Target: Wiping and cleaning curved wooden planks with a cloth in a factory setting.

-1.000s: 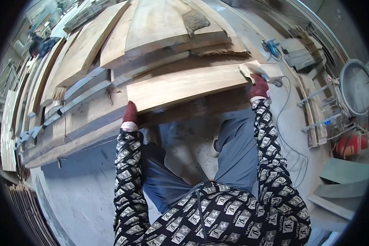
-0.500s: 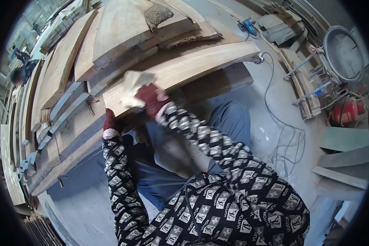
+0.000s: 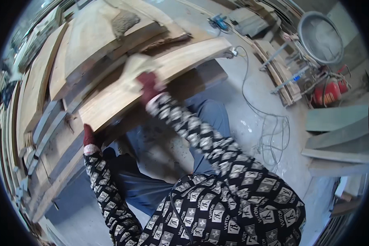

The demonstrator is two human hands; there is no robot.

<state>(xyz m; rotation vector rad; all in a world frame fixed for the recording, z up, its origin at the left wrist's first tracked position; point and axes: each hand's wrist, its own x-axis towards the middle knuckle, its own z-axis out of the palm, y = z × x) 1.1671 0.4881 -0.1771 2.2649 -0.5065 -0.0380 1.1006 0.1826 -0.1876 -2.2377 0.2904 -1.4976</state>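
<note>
Reaching across the plank (image 3: 151, 84), right hand (image 3: 148, 84), grip closed on a pale pad (image 3: 137, 67); left hand (image 3: 88, 136) clasping the plank's near end.

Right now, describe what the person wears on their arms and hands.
Both arms are covered by long black sleeves printed all over with a repeating white square pattern, part of the same top as the body. The left hand and right hand each wear a dark red glove. No cables or straps show on either arm.
</note>
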